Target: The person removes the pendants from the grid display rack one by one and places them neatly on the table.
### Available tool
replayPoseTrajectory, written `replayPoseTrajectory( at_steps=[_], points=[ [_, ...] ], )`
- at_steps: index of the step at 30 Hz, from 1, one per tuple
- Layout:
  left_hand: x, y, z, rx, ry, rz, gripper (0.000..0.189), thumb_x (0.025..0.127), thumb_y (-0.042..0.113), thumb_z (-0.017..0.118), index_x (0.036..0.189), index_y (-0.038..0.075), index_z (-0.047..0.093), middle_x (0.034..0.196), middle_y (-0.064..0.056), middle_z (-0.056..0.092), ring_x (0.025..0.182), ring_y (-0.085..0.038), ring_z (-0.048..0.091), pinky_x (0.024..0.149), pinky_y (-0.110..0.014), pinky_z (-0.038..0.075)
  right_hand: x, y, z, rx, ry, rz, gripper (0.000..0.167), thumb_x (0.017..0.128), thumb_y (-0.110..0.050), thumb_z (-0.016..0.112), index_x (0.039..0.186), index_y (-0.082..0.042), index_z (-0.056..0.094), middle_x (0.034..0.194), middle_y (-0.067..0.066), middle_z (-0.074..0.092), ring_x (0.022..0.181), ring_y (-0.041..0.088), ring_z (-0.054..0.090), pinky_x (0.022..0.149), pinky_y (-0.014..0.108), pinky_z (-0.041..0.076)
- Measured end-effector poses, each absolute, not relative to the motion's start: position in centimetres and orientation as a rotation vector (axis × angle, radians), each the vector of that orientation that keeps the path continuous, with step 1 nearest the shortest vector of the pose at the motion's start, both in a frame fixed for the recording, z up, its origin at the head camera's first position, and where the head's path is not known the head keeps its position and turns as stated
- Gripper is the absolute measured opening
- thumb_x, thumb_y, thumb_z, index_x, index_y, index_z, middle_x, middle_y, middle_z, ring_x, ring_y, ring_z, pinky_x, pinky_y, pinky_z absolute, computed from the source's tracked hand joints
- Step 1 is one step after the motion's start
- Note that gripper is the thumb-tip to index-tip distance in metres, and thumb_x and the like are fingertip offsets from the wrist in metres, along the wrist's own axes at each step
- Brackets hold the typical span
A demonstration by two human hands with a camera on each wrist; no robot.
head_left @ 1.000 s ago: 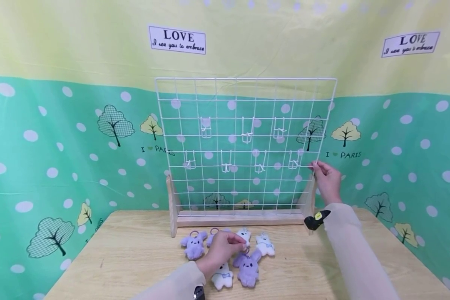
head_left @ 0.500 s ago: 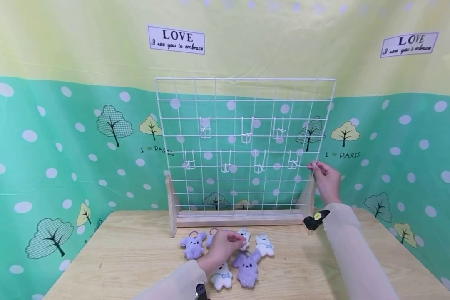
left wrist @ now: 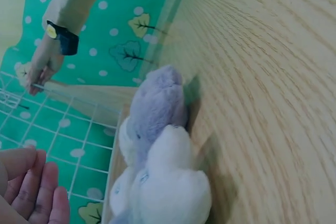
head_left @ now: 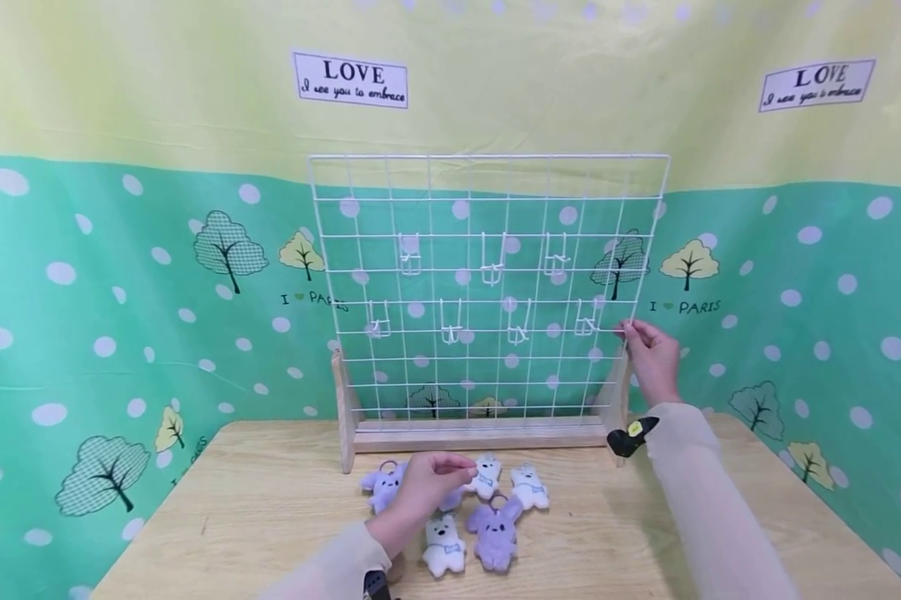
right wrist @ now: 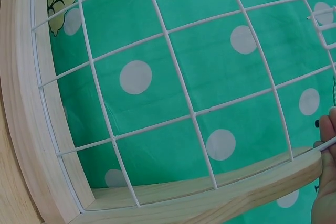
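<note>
plush keychain toys lie in a loose cluster on the wooden table (head_left: 255, 517), just in front of the wire grid's wooden base (head_left: 480, 435). nearest the person are a white bear (head_left: 444, 547) and a purple bunny (head_left: 493, 537); past them, closer to the base, a second purple bunny (head_left: 381, 487) and two small white bears (head_left: 484, 477), (head_left: 529, 487).

left hand (head_left: 420, 487) hovers over the cluster, fingers curled in toward the thumb near the small white bear closest to it; cannot tell whether a toy or ring is actually pinched, wrist view shows only loose fingertips (left wrist: 37, 192) with nothing in them.

right hand (head_left: 653, 357) is at the right edge of the wire grid (head_left: 488, 283), thumb and fingers pinching a horizontal wire about level with the lower row of hooks (head_left: 450, 325), a black band (head_left: 632, 437) at its wrist.

judgement: best to pinch a toy by its ring, not the plush, so the loop stays open for a hook, and to keep the grid braced.

beyond the grid: green dotted tree-print backdrop (head_left: 120, 317), yellow above, two love signs (head_left: 350, 80), (head_left: 816, 84).
</note>
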State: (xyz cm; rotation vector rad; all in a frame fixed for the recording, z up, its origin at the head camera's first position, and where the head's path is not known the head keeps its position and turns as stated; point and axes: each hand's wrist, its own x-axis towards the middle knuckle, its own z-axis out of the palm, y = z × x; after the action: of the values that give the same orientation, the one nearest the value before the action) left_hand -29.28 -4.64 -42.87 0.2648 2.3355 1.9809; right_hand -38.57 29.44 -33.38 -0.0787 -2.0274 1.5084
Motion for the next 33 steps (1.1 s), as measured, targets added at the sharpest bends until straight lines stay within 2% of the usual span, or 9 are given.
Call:
replayPoseTrajectory(
  at_steps=[4,8,14,20,24,30,33],
  points=[
    [-29.2,-5.8,-42.1,0.301,2.300,2.017,0.023,0.081,0.013,0.072,0.099,-0.001,0.069,0.092,-0.008,0.071,0.081,-0.011,0.064,0.078,-0.029,0.052,-38.8,29.5,-33.5,-0.075,-2.034,1.497,0.045,0.094,-0.040,0.051,0.127,-0.009,0.057,0.120,0.004,0.064,0.106,0.010,0.061,0.092,0.022,0.047],
    [-29.3,-7.2,-41.6,0.294,2.330,2.005,0.025,0.083,0.018,0.072,0.099,0.000,0.069,0.094,-0.008,0.072,0.084,-0.010,0.064,0.079,-0.029,0.051,-38.8,29.5,-33.5,-0.063,-2.031,1.504,0.044,0.095,-0.039,0.051,0.127,-0.009,0.057,0.121,0.005,0.064,0.108,0.012,0.060,0.090,0.019,0.046],
    [-29.5,-8.7,-41.1,0.286,2.361,2.019,0.025,0.084,0.020,0.071,0.100,0.001,0.069,0.094,-0.009,0.071,0.085,-0.013,0.064,0.081,-0.027,0.049,-38.8,29.6,-33.5,-0.061,-1.996,1.578,0.043,0.095,-0.034,0.053,0.128,-0.007,0.056,0.122,0.002,0.063,0.105,0.003,0.060,0.087,0.014,0.046],
    [-29.9,-9.4,-40.8,0.304,2.361,2.067,0.026,0.085,0.014,0.069,0.101,-0.006,0.066,0.092,-0.013,0.071,0.082,-0.013,0.065,0.081,-0.032,0.051,-38.8,29.7,-33.1,-0.074,-1.860,1.786,0.042,0.092,-0.024,0.060,0.127,-0.001,0.055,0.117,0.000,0.066,0.098,0.001,0.061,0.086,0.014,0.046],
    [-30.1,-9.9,-40.7,0.285,2.395,2.063,0.024,0.084,0.012,0.071,0.099,-0.005,0.067,0.090,-0.010,0.071,0.079,-0.011,0.064,0.081,-0.035,0.052,-38.7,29.9,-32.9,-0.137,-1.876,1.787,0.043,0.092,-0.026,0.061,0.128,-0.004,0.055,0.120,-0.001,0.064,0.101,0.001,0.059,0.086,0.013,0.046],
    [-30.4,-11.4,-41.1,0.239,2.506,2.036,0.020,0.083,0.010,0.071,0.096,-0.004,0.068,0.089,-0.010,0.070,0.079,-0.014,0.064,0.076,-0.029,0.053,-38.3,30.6,-33.2,-0.129,-2.013,1.573,0.047,0.091,-0.032,0.061,0.131,-0.009,0.053,0.129,0.006,0.059,0.101,-0.001,0.058,0.082,0.009,0.046],
    [-30.5,-12.6,-41.3,0.214,2.581,2.005,0.015,0.083,0.007,0.070,0.094,-0.002,0.069,0.088,-0.010,0.070,0.079,-0.015,0.064,0.073,-0.026,0.053,-37.8,31.3,-33.8,-0.054,-2.116,1.411,0.049,0.093,-0.035,0.059,0.133,-0.009,0.051,0.133,0.010,0.055,0.111,0.009,0.057,0.089,0.016,0.046]
  ],
)
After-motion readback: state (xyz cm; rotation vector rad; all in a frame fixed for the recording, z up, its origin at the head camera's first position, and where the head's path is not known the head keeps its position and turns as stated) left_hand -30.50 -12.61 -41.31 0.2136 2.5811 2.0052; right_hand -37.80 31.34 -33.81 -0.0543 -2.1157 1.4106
